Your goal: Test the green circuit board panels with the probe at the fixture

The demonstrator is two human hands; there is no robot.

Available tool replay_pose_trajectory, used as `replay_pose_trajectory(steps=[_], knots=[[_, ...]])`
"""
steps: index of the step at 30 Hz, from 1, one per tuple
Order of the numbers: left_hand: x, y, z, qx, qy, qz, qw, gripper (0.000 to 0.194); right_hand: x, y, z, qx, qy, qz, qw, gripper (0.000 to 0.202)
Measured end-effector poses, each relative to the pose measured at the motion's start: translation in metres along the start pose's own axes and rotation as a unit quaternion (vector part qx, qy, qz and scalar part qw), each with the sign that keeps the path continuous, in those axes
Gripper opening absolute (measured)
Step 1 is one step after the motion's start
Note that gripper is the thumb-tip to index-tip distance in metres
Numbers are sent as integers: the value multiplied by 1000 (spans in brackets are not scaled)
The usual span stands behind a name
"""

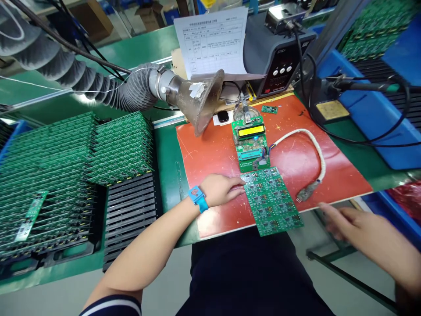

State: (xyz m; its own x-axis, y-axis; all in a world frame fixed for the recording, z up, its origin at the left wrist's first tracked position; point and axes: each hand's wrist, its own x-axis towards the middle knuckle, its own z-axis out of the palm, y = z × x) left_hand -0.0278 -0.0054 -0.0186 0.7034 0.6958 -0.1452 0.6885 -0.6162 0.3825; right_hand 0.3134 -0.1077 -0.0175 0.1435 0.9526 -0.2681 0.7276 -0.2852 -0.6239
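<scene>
A green circuit board panel (272,199), made up of several small repeated boards, lies on the red mat and overhangs its front edge. My left hand (222,189), with a blue band on the wrist, grips the panel's upper left edge between thumb and fingers. My right hand (348,221), slightly blurred, is off the mat's front right edge; its fingers are loosely apart and no object shows in them. Nearest to it lies a pin connector (307,192) on a white-sleeved cable (320,156). This cable runs to a programmer board (251,149) with a lit yellow display, just beyond the panel.
Racks of upright green boards (120,147) stand at the left. A fume-extraction funnel (205,103) hangs over the mat's back left. Behind are a paper sheet (213,41) and a soldering station (279,52). Blue bins (371,109) and a soldering iron (365,85) are right.
</scene>
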Motion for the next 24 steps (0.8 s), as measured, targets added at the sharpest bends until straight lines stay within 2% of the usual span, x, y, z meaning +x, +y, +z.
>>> replay_pose_trajectory(steps=[1,2,3,5,7,10,11,13,15,17,20,22,24], knots=[[0,0,0,-3,4,2,1000,35,-5,-4,10,39,-86,14,995,32],[0,0,0,-7,6,4,1000,34,-10,-9,20,92,-138,18,986,28],[0,0,0,-9,6,6,1000,34,-13,-16,30,144,-159,15,977,29],[-2,2,-2,-12,4,5,1000,34,-19,-30,45,228,-167,41,958,37],[-3,6,-5,-24,0,-20,1000,35,-24,-42,50,297,-173,68,937,42],[-6,21,-11,-101,37,-140,984,48,-33,-51,46,365,-205,62,906,38],[-8,27,-12,-152,64,-176,971,55,-36,-53,44,382,-212,52,898,36],[-11,42,-13,-290,104,-202,930,61,-41,-55,44,408,-218,32,886,30],[-16,56,-12,-426,97,-194,878,55,-43,-60,49,421,-225,4,879,27],[-22,69,-9,-515,80,-204,829,52,-40,-67,57,435,-237,-34,868,25],[-31,82,-1,-583,123,-234,768,51,-31,-84,72,466,-239,-50,850,37],[-36,86,5,-604,163,-257,736,52,-26,-98,82,456,-218,-28,862,42],[-41,88,10,-628,189,-284,699,51,-23,-110,90,428,-179,-44,885,41]])
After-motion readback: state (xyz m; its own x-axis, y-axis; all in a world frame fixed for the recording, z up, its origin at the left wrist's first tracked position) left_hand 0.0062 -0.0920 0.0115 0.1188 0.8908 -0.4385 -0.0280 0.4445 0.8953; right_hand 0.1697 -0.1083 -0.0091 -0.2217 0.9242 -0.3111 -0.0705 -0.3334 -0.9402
